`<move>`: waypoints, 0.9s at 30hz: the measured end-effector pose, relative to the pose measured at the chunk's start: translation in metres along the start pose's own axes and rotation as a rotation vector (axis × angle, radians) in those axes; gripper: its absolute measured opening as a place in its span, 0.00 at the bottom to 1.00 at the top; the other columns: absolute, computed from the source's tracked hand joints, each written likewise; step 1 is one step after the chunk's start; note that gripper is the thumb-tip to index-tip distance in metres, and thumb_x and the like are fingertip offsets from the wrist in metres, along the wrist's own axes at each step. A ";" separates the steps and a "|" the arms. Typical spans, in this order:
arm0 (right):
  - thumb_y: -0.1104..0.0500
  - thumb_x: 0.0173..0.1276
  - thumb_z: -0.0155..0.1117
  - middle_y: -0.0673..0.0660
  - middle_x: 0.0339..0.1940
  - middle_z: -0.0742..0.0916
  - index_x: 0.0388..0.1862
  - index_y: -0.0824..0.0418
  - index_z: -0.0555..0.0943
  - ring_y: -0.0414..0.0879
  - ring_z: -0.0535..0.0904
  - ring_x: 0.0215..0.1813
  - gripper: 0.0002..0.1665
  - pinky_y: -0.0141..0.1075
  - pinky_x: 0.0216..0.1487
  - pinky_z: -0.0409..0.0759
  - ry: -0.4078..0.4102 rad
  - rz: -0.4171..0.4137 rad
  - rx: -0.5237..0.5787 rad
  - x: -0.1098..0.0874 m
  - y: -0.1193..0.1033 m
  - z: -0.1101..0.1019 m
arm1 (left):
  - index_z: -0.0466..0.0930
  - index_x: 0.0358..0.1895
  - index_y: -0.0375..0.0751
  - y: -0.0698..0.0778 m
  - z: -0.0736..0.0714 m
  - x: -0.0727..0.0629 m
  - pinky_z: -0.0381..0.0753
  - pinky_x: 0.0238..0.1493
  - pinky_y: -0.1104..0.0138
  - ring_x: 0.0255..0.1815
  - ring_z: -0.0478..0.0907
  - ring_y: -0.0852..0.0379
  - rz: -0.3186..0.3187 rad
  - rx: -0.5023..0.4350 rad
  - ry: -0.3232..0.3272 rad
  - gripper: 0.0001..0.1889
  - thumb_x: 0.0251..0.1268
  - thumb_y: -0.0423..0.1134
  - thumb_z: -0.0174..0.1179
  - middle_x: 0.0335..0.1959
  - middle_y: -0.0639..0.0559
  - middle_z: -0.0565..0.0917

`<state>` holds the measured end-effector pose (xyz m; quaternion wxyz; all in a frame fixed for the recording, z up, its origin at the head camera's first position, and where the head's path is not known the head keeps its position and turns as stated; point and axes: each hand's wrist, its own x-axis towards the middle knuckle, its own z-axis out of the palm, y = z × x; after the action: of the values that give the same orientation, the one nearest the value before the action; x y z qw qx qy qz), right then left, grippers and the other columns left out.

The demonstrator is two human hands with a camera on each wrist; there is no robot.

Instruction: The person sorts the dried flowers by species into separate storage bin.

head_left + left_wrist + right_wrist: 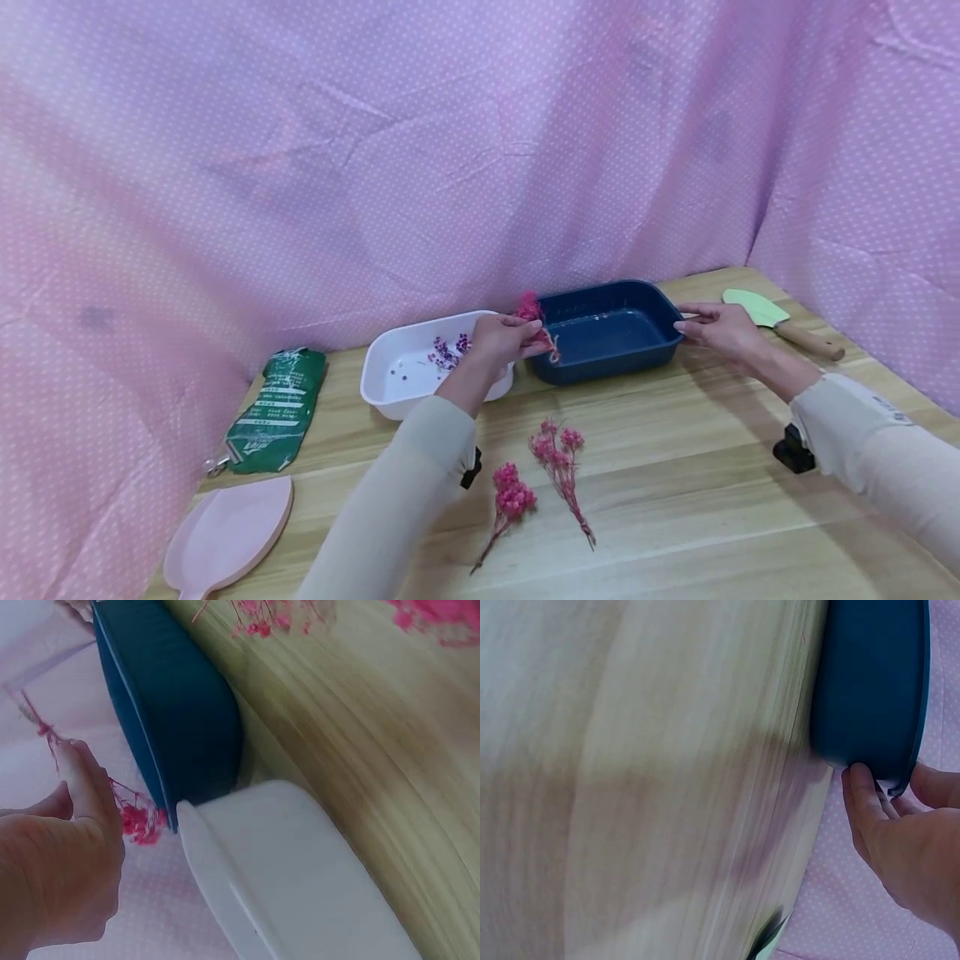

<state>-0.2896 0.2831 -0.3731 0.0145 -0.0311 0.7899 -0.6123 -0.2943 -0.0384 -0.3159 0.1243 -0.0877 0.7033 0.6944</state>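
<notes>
My left hand (501, 340) pinches a small bunch of pink dried flowers (529, 307) by its stems, which are tied with twine. The bunch is at the left end of a dark blue rectangular basin (611, 365), above its rim. At the basin's right end, my right hand (722, 335) grips the rim, with the thumb on top and fingers against the outer wall, as the right wrist view shows. Under my left wrist stands a white basin (386, 379) holding purple flower sprigs (447, 353) and a few dark specks.
Two pink flower sprigs (512, 493) (558, 457) lie on the wooden table (675, 500) in front. At left are a green packet (279, 410) and a pink paddle-shaped board (228, 529). A green-bladed trowel (753, 307) with a wooden handle lies at right. Pink dotted cloth (450, 150) hangs behind.
</notes>
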 end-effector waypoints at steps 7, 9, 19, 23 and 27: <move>0.67 0.71 0.57 0.43 0.39 0.84 0.68 0.80 0.60 0.30 0.82 0.38 0.31 0.31 0.46 0.82 -0.008 -0.006 0.012 0.003 -0.004 0.003 | 0.65 0.65 0.28 -0.002 0.008 0.006 0.82 0.48 0.63 0.50 0.82 0.43 -0.018 -0.132 -0.044 0.24 0.67 0.28 0.57 0.57 0.32 0.77; 0.67 0.71 0.57 0.43 0.39 0.84 0.67 0.80 0.61 0.30 0.82 0.38 0.31 0.31 0.46 0.82 -0.006 -0.005 0.000 0.002 -0.006 0.004 | 0.61 0.69 0.29 -0.003 0.006 0.006 0.81 0.50 0.62 0.53 0.80 0.42 -0.022 -0.132 -0.072 0.27 0.68 0.28 0.56 0.60 0.31 0.74; 0.68 0.70 0.57 0.46 0.40 0.85 0.67 0.81 0.61 0.30 0.82 0.37 0.31 0.30 0.44 0.82 -0.006 -0.010 -0.005 0.001 -0.006 0.004 | 0.68 0.58 0.25 -0.016 -0.022 -0.025 0.81 0.51 0.63 0.52 0.80 0.40 0.025 -0.104 -0.162 0.16 0.70 0.28 0.53 0.57 0.29 0.73; 0.67 0.70 0.57 0.54 0.45 0.84 0.67 0.80 0.61 0.30 0.82 0.36 0.31 0.30 0.44 0.82 0.001 -0.008 -0.035 0.000 -0.006 0.003 | 0.72 0.55 0.26 -0.027 -0.040 -0.049 0.81 0.50 0.60 0.49 0.81 0.41 0.036 -0.054 -0.192 0.14 0.71 0.30 0.54 0.48 0.33 0.78; 0.66 0.71 0.58 0.63 0.51 0.82 0.67 0.80 0.61 0.31 0.83 0.37 0.32 0.32 0.45 0.82 0.010 -0.006 -0.057 0.000 -0.001 0.001 | 0.72 0.55 0.24 -0.037 -0.059 -0.067 0.81 0.50 0.58 0.45 0.83 0.43 0.048 0.006 -0.206 0.16 0.71 0.33 0.54 0.45 0.36 0.80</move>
<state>-0.2893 0.2821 -0.3720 0.0081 -0.0307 0.8070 -0.5898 -0.2227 -0.1009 -0.3307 0.1794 0.0013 0.6909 0.7003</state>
